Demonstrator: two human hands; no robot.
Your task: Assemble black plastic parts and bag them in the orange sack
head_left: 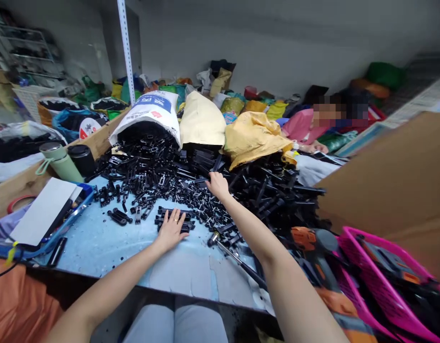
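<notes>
My left hand point(172, 229) lies flat with its fingers spread over a row of long black parts point(160, 221) set side by side on the blue table cover. Farther forward, my right hand point(218, 185) reaches into the heap, its fingers curled on a long black part point(201, 181), mostly hidden by the hand. Around it lie many small black clevis-like pieces point(162, 180) and, to the right, longer black parts point(266, 190). A hammer point(237, 259) with a metal head and dark handle rests below my right forearm.
White point(153, 112), cream point(201, 119) and yellow point(255, 136) sacks stand behind the heap. At left are a blue tray point(80, 205) and a green bottle point(60, 162). An orange-grey power tool point(312, 243) and pink baskets point(359, 276) sit right. A person in pink point(300, 126) is beyond.
</notes>
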